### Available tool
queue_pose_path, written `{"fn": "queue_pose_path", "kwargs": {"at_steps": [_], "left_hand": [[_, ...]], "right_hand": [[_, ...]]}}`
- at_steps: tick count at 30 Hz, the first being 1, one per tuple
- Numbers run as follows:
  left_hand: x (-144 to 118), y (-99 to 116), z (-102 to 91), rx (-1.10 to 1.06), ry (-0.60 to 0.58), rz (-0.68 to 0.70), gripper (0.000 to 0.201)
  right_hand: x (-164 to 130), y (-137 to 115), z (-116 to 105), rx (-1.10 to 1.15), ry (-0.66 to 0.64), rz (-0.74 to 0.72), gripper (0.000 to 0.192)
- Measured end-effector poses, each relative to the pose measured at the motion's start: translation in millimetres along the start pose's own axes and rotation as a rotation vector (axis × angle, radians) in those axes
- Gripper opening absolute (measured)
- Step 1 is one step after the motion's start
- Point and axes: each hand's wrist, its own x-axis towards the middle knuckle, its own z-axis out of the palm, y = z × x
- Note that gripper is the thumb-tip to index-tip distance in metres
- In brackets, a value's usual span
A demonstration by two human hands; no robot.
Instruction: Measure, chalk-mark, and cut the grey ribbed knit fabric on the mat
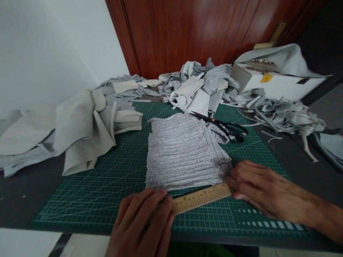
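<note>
A grey ribbed knit fabric piece (177,153) lies spread on the green cutting mat (118,192). Along its near edge, slightly tilted, is a wooden ruler (200,198). My left hand (143,219) covers the ruler's left end, fingers closed over it, the fingertips by the fabric's near left corner. At the other end my right hand (257,187) is closed on the ruler, its fingers also touching the fabric's near right corner. Black scissors (225,126) rest at the fabric's upper right, their blades on its far edge.
Pale grey fabric pieces (77,125) are heaped at the left. More scraps (193,82) pile up at the back, near a reddish wooden door (182,32). On the right are tangled fabric strips (286,112) and a white box (281,84) with cloth over it.
</note>
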Motion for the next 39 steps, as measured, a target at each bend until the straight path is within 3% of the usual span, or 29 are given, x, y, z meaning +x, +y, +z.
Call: {"fn": "queue_pose_path", "kwargs": {"at_steps": [7, 11, 19, 30, 39], "left_hand": [[16.4, -12.9, -13.2, 0.037, -0.033, 0.06, 0.028], [10.6, -22.8, -15.6, 0.062, -0.145, 0.116, 0.038], [6.8, -30.6, -5.7, -0.004, -0.202, 0.129, 0.038], [-8.2, -31.6, -3.1, 0.068, -0.186, 0.201, 0.037], [-9.6, -27.3, -1.7, 0.109, -0.185, 0.137, 0.035]], "right_hand": [[10.1, -3.4, -10.9, 0.206, 0.001, 0.164, 0.027], [16.9, -2.5, -17.6, 0.315, -0.058, 0.229, 0.03], [11.6, -0.6, -16.5, 0.21, -0.042, 0.26, 0.02], [4.9, 2.6, -6.2, 0.196, -0.035, 0.245, 0.024], [1.2, 1.0, 1.7, 0.245, 0.013, 0.307, 0.019]]}}
